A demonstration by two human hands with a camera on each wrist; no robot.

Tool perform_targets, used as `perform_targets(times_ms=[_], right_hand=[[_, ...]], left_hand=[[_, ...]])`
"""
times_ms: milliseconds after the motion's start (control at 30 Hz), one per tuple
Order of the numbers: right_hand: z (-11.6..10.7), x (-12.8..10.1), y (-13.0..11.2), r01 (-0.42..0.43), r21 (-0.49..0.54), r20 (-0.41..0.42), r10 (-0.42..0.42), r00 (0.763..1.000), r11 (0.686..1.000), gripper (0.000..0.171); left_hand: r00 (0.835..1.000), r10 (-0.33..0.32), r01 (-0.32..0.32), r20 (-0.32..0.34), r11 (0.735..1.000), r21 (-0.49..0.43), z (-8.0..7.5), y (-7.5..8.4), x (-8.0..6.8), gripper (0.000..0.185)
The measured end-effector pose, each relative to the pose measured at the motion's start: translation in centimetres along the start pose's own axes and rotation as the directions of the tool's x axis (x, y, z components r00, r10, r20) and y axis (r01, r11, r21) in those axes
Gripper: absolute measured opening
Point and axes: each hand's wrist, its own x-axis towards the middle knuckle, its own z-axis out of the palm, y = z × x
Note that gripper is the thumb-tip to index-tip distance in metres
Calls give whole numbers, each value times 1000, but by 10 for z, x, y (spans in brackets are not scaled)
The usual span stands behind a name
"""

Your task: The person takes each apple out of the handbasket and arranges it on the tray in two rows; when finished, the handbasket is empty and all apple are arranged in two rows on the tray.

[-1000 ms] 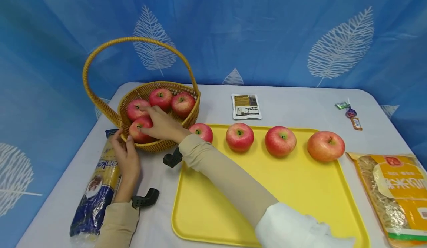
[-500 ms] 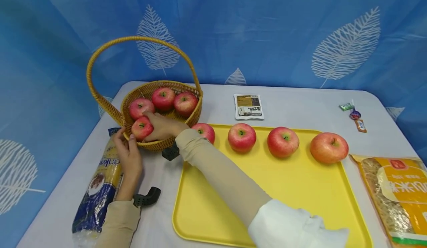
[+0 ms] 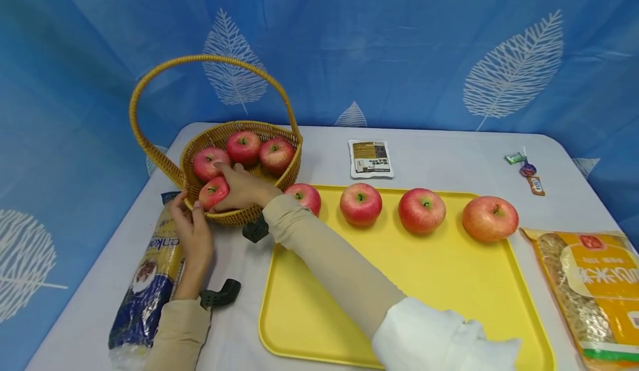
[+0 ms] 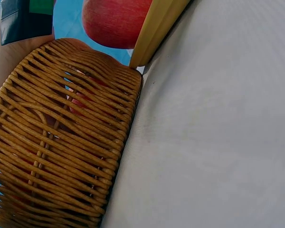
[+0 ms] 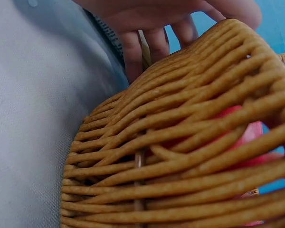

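- While your right hand (image 3: pixel 242 188) grips a round red apple (image 3: pixel 212 193) inside the near left end of the golden-brown woven basket (image 3: pixel 293 172), its thumb and fingers are clamped on the fruit's side, presumably to control it in a tight spot.
- Your left hand (image 3: pixel 193 239) appears to pinch the basket's near left rim between thumb and fingers, likely so the light weave doesn't slide or tip as your other hand works inside.
- Both wrist views look mostly at wicker, so you can't fairly judge from them how deep either set of fingers reaches.
- Three more round red apples (image 3: pixel 244 147) lie behind the gripped one; the curved wall probably stops them rolling away.
- Beyond your right sleeve, four round red apples (image 3: pixel 361 204) form a row along the far edge of the flat yellow rectangular tray (image 3: pixel 469 288), a spread that seems to make each easy to take singly.
- To your left, a long blue-and-yellow plastic packet (image 3: pixel 150 282) lies beside your forearm; an orange-and-clear plastic bag (image 3: pixel 594 288) sits right of the tray. Both flank the working space, which would leave your arms room.
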Motion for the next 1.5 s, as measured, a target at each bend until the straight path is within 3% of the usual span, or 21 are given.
perform_targets(times_ms=[533,867,1133,1333,1500], right_hand=[[2,2,5,210,-125,63,-204,977,970,64],[2,-6,4,172,-185,39,-167,985,968,51],[4,-11,2,170,-264,-75,-195,978,950,57],[4,-20,4,143,-203,-145,-174,974,969,58],[1,-29,7,201,-82,-200,-214,956,976,58]], left_hand=[[999,40,-40,1,999,-14,-1,-2,0,41],[1000,25,-25,7,1000,6,-1,-1,-2,41],[1000,29,-29,6,999,18,-3,-1,-1,42],[1000,25,-26,11,1000,13,-2,0,-1,41],[1000,14,-14,10,1000,21,-2,3,-1,41]])
